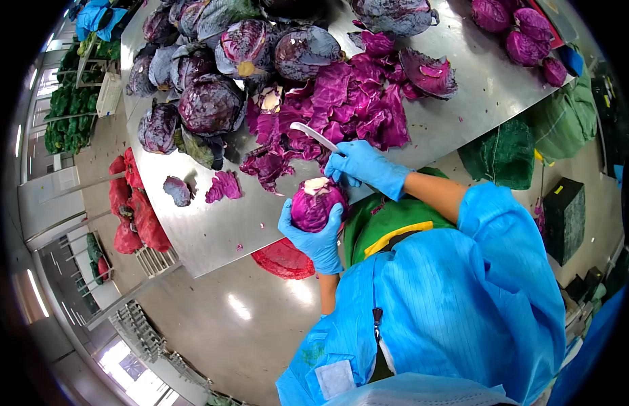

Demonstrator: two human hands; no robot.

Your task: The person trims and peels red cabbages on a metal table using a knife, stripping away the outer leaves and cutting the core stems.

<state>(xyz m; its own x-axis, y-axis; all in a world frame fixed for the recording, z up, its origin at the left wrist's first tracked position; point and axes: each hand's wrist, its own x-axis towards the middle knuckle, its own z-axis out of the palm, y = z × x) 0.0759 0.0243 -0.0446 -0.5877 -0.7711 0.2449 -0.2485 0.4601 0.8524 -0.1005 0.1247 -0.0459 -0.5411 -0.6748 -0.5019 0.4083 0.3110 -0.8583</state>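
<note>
My left hand (314,240), in a blue glove, cups a peeled red cabbage (313,211) from below at the table's near edge. The pale cut stem end of this cabbage faces up. In my right hand (369,168), also gloved, is a knife (314,136) with a whitish blade pointing up and left, away from the cabbage. The right fingers are wrapped around its handle, just above the cabbage. Right beyond both hands lies a heap of torn purple cabbage leaves (358,101) on the metal table (223,233).
Several untrimmed red cabbages (213,103) are piled at the table's far left. Peeled cabbages (529,40) sit at the far right. A red mesh sack (285,259) lies below the near edge. Red sacks (140,215) stand left, and a black crate (564,220) stands right.
</note>
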